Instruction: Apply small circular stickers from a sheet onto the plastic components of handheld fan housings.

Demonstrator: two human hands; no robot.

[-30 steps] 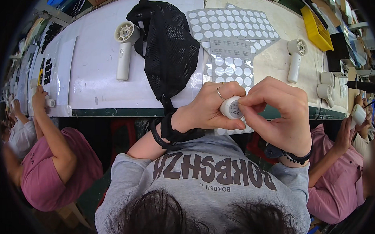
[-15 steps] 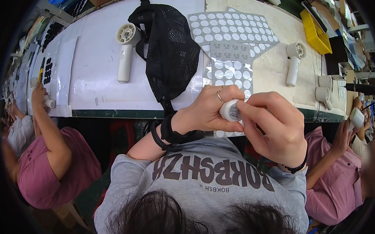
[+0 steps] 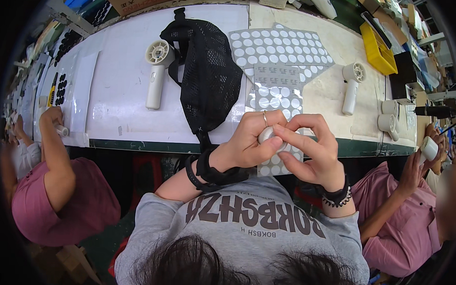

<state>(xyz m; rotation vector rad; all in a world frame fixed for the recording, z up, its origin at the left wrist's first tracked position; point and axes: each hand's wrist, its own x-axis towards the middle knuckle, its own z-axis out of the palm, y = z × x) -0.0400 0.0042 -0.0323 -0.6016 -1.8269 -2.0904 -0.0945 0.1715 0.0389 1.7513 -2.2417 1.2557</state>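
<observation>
While the left hand [image 3: 255, 146] wraps its fingers around a white round-ended piece [image 3: 265, 135], its thumb pressed over the end, the right hand [image 3: 315, 150] meets it from the other side just above the front edge of the bench [image 3: 118, 108]. The left grip appears meant to steady the piece, leaving part of its end exposed. The right forefinger lies at that end, the thumb lower and apart from it; whether the two pinch anything cannot be told.

Beneath the hands, a sheet of round white stickers [image 3: 279, 70] juts past the front edge — a placement that likely puts its rows within easy reach. More sticker sheets [image 3: 279, 46] lie overlapped behind it, toward the far edge.

To their left, a black mesh bag [image 3: 210, 76] stretches from near the far edge to the front edge, its strap hanging over. Two white hand fans lie well apart, one just left of the bag [image 3: 155, 87], the other toward the bench's right [image 3: 350, 96] — their flat pose probably guarding against rolling.
</observation>
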